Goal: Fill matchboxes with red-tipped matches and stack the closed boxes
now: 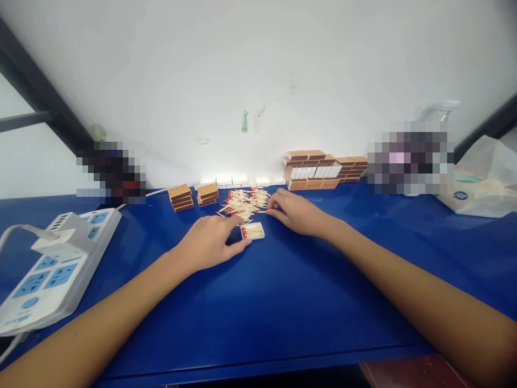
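Note:
My left hand (216,240) grips the left end of a small white matchbox tray (259,233) between thumb and fingers. Matches with red heads lie in the tray, heads toward my left hand. My right hand (294,211) is closed in a pinch just beyond the tray's right side, and a pale match (260,211) sticks out to the left from its fingertips. A loose heap of red-headed matches (244,202) lies on the blue table (258,302), behind the tray and left of my right fingers.
Brown matchbox sleeves stand in two short stacks (180,197) (207,194) at the left. White trays (232,181) line the wall, and more matchboxes (311,171) are piled right. A power strip (86,258) lies at far left, a tissue pack (470,194) at far right.

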The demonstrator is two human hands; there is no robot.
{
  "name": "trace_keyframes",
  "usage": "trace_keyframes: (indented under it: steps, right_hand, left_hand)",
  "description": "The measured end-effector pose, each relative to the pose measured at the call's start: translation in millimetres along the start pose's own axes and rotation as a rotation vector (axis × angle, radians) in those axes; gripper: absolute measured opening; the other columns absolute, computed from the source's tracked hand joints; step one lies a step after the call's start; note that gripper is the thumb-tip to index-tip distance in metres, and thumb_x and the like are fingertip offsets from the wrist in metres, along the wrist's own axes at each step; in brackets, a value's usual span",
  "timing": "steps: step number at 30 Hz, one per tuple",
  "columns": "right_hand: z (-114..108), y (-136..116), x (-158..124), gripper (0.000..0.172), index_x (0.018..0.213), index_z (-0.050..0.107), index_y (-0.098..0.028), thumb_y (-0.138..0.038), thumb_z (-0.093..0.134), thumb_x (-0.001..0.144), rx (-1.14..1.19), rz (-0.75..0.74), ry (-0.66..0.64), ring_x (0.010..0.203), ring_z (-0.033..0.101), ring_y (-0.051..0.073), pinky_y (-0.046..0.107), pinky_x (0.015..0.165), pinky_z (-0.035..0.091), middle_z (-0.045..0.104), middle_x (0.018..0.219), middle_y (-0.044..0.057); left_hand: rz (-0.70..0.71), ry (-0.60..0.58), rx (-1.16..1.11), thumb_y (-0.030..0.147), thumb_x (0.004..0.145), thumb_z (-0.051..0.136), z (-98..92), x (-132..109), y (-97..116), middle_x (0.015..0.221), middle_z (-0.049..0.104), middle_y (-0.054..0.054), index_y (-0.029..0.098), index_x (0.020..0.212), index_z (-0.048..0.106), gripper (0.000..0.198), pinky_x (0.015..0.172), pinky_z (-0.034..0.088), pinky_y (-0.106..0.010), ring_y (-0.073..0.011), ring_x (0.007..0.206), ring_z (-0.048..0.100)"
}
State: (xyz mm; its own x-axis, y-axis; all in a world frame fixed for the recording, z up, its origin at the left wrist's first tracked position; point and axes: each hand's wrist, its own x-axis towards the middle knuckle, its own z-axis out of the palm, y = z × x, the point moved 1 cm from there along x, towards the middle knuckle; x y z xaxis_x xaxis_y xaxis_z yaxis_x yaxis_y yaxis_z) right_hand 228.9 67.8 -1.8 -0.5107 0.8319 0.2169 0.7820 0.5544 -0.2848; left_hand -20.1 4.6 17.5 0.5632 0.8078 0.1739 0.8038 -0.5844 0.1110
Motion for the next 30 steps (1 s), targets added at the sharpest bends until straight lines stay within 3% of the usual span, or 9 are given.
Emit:
trace_keyframes:
  steps: [10,16,20,30]
  right_hand:
    - [-1.3,-0.4,1.4,0.010,0.097,0.059,-0.018,-0.023,0.053,0.103,0.002,0.002,-0.025,0.086,0.059,0.019,0.031,0.078,0.044,0.060,0.104,0.008]
    - [-11.9,-30.2,-7.8,0.012,0.095,0.057,-0.019,-0.024,0.051,0.105,0.114,-0.131,-0.034,0.085,0.057,0.017,0.029,0.075,0.043,0.060,0.103,0.006]
    - [-6.1,-49.9,-14.5,0.012,0.098,0.058,-0.017,-0.021,0.050,0.105,0.039,-0.218,-0.084,0.084,0.056,0.017,0.029,0.074,0.042,0.059,0.106,0.007]
    - [-2.9,-52.9,-17.5,0.018,0.105,0.065,-0.015,-0.022,0.048,0.107,-0.016,-0.259,-0.113,0.086,0.058,0.017,0.029,0.075,0.043,0.060,0.108,0.009]
  left_hand:
    - [0.007,0.010,0.006,0.051,0.096,0.060,0.3,0.3,-0.6,0.066,0.064,0.000,0.018,0.119,0.070,0.041,0.055,0.030,-0.028,-0.0159,0.057,0.057]
    - [-0.008,0.025,0.008,0.051,0.096,0.059,-0.2,-0.2,-0.6,0.067,0.064,-0.001,0.018,0.118,0.070,0.041,0.055,0.029,-0.028,-0.0166,0.057,0.057]
    - [0.006,0.045,0.006,0.050,0.096,0.059,0.0,0.0,-0.1,0.065,0.064,0.000,0.018,0.114,0.071,0.038,0.055,0.028,-0.028,-0.0166,0.056,0.057]
    - [0.016,0.017,0.010,0.050,0.097,0.058,-1.5,1.6,2.9,0.064,0.062,0.000,0.019,0.108,0.070,0.036,0.055,0.028,-0.028,-0.0163,0.056,0.055]
